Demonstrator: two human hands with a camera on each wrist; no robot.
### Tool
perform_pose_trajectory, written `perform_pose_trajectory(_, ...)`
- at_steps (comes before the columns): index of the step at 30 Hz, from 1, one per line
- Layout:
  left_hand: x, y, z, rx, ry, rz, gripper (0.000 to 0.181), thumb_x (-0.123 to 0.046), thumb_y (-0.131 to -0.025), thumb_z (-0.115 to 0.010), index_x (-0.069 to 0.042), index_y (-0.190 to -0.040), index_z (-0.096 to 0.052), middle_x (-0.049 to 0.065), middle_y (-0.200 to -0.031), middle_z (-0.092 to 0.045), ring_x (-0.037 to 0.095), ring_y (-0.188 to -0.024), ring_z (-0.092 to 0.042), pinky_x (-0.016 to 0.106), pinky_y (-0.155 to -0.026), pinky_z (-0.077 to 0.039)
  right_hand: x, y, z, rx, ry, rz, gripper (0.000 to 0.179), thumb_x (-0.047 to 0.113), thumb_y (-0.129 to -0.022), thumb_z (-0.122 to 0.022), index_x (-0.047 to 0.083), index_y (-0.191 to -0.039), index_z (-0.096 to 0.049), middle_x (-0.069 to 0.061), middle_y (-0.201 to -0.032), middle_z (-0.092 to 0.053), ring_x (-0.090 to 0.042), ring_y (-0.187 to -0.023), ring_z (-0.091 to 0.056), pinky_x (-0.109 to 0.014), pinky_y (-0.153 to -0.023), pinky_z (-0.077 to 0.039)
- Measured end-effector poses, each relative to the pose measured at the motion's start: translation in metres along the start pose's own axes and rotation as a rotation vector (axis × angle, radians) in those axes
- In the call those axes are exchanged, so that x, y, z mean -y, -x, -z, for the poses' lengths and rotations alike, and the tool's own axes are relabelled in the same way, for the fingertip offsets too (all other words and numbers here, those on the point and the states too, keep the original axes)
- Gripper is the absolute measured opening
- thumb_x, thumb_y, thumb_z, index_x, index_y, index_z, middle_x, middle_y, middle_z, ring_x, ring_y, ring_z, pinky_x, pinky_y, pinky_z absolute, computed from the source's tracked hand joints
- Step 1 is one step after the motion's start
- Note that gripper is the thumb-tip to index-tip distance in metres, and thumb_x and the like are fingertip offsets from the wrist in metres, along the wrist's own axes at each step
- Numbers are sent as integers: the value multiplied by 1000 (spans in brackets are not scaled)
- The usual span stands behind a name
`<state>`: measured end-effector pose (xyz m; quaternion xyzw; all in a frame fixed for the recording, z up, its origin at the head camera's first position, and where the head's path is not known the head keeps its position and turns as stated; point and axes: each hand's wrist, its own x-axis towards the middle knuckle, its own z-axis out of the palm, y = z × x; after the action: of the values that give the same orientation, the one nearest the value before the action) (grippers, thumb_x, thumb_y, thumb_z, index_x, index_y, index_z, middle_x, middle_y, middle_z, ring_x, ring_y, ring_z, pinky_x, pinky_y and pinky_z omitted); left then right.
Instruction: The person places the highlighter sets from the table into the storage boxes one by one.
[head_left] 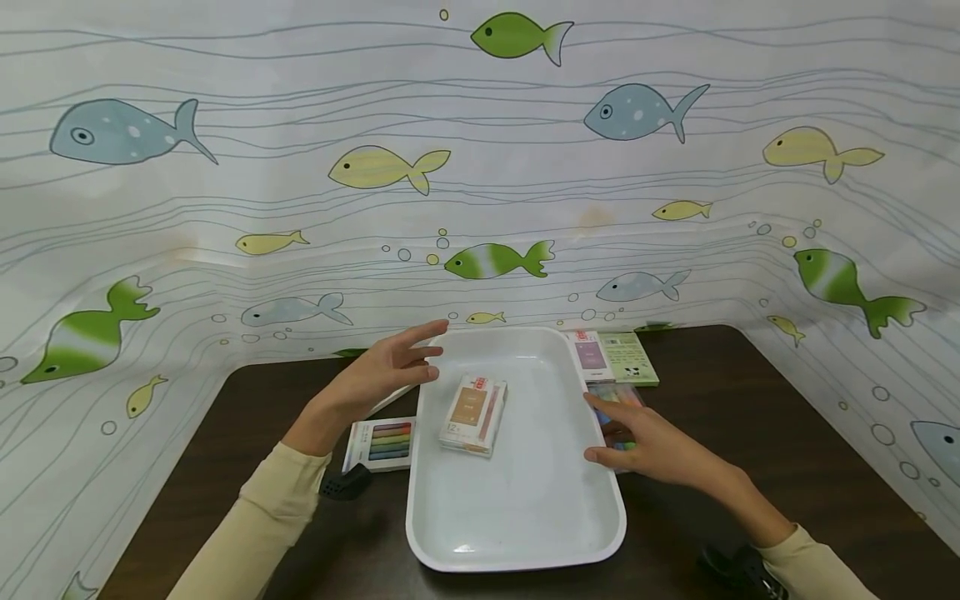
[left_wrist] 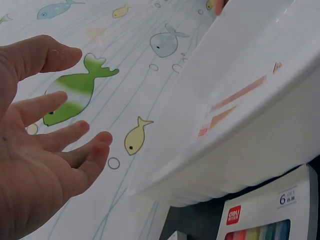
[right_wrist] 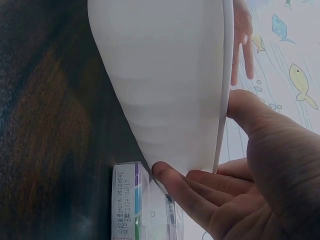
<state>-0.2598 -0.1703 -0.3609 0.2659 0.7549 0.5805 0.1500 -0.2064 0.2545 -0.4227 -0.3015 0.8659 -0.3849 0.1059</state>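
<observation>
A glossy white rectangular tray with rounded corners and a raised rim is being held over a dark brown wood-grain table, and light is being reflected from its smooth floor. Within its far left part, a flat white box with an orange-brown panel is being carried (a "12" is being displayed on its face). The tray's right side is being gripped by the right hand: the rim is being met by the thumb, the outer wall and underside are being touched by the curled fingers. By the left hand nothing is being held; its fingers are being spread loosely wide near the far left rim. Beside the tray's left wall, a white box with a window of coloured sticks is being partly covered. The tray's long axis is being directed away from the person, one short end being turned toward the fish-patterned white sheet; the carried box is being aligned nearly alike, its far end being angled slightly rightward
</observation>
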Motion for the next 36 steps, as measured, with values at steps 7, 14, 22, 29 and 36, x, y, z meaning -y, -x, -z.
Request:
perform_pose_trajectory(7, 8, 3, 5, -12, -25, -1, 76, -19, -102, -68, -24, -164, -24, 5, -166, -23, 34, -147, -30, 58, -113, -32, -1, 4, -2, -8, 36, -15, 87, 40, -97, -72, -5, -158, -29, -26, -146, -48, -29, -112, -67, -30, -81, -57)
perform_pose_trajectory(14, 18, 8, 13, -53, -29, 9, 79, -26, -102, -66, -27, -165, -18, 8, -165, -24, 38, -146, -31, 62, -112, -29, -2, 5, -2, -20, 54, -8, 86, 39, -97, -72, -5, -157, -30, -24, -144, -51, -30, -111, -67, -33, -81, -58)
perform_pose_trajectory(22, 18, 19, 22, -94, -96, 38, 76, -30, -102, -67, -32, -164, -23, 2, -164, -27, 39, -147, -30, 66, -110, -30, -2, 3, -2, -14, 55, -10, 87, 40, -97, -72, -4, -158, -29, -24, -143, -52, -32, -112, -66, -28, -77, -58)
perform_pose_trajectory(29, 17, 24, 25, -113, -109, 58, 74, -24, -103, -65, -32, -164, -23, 4, -165, -26, 40, -146, -30, 67, -110, -29, -1, 2, 0, -11, 50, -26, 88, 41, -96, -73, -3, -158, -29, -25, -140, -54, -33, -112, -66, -26, -73, -58)
perform_pose_trajectory(36, 30, 27, 35, -125, -181, 81, 73, -30, -103, -64, -26, -164, -24, 10, -165, -24, 42, -147, -27, 68, -109, -29, 0, 1, 0, -14, 69, -4, 88, 40, -96, -73, -5, -157, -30, -24, -140, -54, -29, -110, -67, -27, -77, -57)
